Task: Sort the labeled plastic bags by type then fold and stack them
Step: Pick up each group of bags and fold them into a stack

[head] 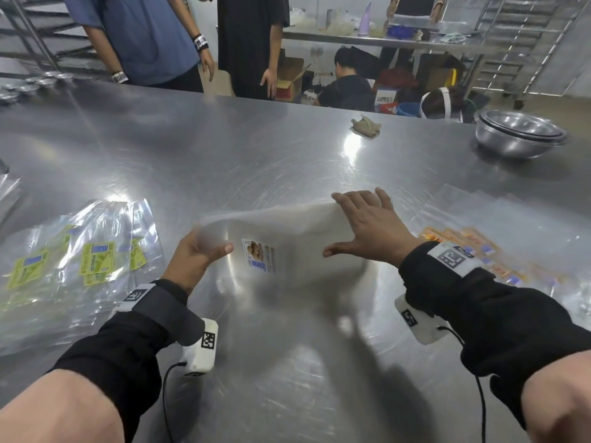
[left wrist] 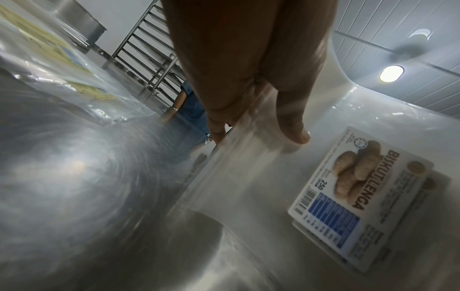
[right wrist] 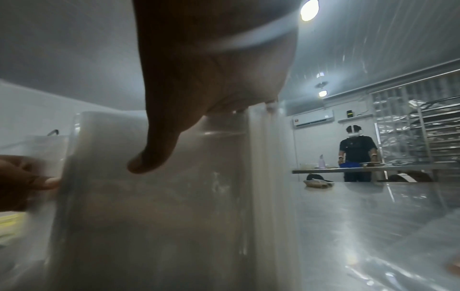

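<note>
While the steel table (head: 287, 148) fills most of the head view, the work sits at its lower centre, where a small stack of clear bags (head: 287, 238) is lifted and blurred. The green-labelled bags (head: 80, 260) lie spread at lower left and the orange-labelled bags (head: 473, 247) at the right edge, so the sorting looks largely done. The right hand (head: 371, 228) lies flat on the stack's right side with fingers spread and straight, gripping nothing. The left hand (head: 195, 254) pinches the stack's left edge between thumb and fingers. To fold well, I judge the flat hand should pin the crease line firmly while the pinched edge is carried over squarely, edges matched, air pressed out. Smallest, the label (left wrist: 353, 195) reads "BISKUT LENGA" and "250", with a barcode and a blue table too small to read
</note>
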Motion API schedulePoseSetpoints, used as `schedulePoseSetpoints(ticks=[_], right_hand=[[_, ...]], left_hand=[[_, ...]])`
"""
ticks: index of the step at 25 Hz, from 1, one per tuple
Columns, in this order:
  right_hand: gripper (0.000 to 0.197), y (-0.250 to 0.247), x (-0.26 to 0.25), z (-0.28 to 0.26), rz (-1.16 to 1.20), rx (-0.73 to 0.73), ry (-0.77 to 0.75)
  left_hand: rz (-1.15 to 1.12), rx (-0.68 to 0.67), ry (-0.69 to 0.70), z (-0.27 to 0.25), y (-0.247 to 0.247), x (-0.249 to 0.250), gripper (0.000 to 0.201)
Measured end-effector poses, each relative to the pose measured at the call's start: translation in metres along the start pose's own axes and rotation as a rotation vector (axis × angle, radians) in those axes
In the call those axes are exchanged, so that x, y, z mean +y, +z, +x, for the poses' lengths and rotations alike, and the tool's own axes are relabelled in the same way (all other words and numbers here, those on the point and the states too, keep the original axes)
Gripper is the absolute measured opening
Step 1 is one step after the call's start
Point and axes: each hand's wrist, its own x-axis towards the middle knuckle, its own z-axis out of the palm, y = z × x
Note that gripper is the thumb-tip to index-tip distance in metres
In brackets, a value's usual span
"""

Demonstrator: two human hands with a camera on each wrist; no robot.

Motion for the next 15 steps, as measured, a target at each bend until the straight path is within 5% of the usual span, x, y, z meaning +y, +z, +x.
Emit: schedulePoseSetpoints(ticks=[6,12,15], right_hand=[[0.058,-0.004,0.045,-0.005,0.206,0.035,0.185],[0.026,0.024,0.048,-0.013,1.418,0.307,0.445],[0.014,0.047,0.032,-0.014,1.692,0.451,0.493]], left_hand=[[-0.017,0.017,0.002,-0.004,0.000,0.001,0.033],[-0.100,0.118,-0.005,-0.007,0.007,-0.006,0.046],[-0.096,0.143,-0.002,-0.009,0.016,-0.008,0.042]])
